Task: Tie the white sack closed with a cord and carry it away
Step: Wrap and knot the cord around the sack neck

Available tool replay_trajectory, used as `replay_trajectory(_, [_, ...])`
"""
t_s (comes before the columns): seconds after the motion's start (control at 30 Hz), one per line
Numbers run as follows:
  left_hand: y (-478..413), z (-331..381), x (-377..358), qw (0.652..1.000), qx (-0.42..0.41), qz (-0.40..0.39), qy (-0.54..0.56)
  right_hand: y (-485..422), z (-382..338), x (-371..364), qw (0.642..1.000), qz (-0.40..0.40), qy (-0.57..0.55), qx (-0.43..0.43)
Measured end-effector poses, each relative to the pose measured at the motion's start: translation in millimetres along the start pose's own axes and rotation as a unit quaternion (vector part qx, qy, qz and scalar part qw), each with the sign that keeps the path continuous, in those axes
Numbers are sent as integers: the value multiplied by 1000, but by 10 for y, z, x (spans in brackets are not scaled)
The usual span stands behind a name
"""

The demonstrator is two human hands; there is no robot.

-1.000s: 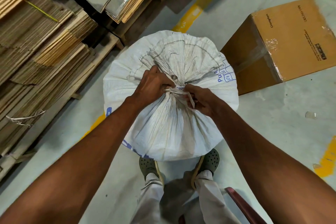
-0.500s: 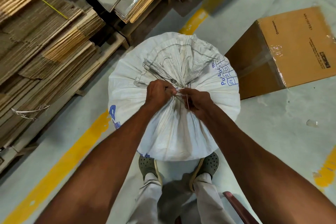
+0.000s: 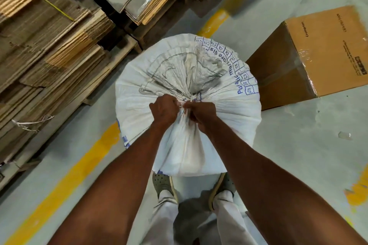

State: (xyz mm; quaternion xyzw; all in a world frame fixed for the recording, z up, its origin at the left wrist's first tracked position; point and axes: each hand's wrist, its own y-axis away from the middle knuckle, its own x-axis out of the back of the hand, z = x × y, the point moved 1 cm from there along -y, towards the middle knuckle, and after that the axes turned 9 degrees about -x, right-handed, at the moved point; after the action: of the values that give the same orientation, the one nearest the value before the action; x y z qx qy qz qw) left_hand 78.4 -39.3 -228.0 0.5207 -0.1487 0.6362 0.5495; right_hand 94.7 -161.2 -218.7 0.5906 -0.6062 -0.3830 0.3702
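Both fists, left hand (image 3: 164, 110) and right hand (image 3: 201, 114), fingers clenched on the white sack's (image 3: 229, 105) gathered neck at the cord (image 3: 194, 99).

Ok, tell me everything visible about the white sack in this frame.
The white sack looks like woven plastic, full and rounded, standing upright on the grey floor in front of the person's feet. Blue print runs along its right side. Its mouth is gathered into pleats at the centre, where the left hand and right hand grip it, fists closed.

one head-worn view, steeply downward, close above the white sack (image 3: 199, 77). cardboard box (image 3: 318, 55) right of it. no second view.
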Motion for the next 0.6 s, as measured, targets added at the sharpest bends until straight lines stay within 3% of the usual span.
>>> replay_trajectory(0.23, [-133, 106, -1, 1000, 17, -8, 18, 19, -15, -103, 999, 43, 1, 0])
replay_trajectory(0.47, [-259, -105, 74, 991, -101, -78, 50, -82, 75, -77, 998, 31, -57, -17])
replay_trajectory(0.6, [-268, -156, 18, 987, -135, -8, 83, -77, 57, -58, 996, 13, -85, -29])
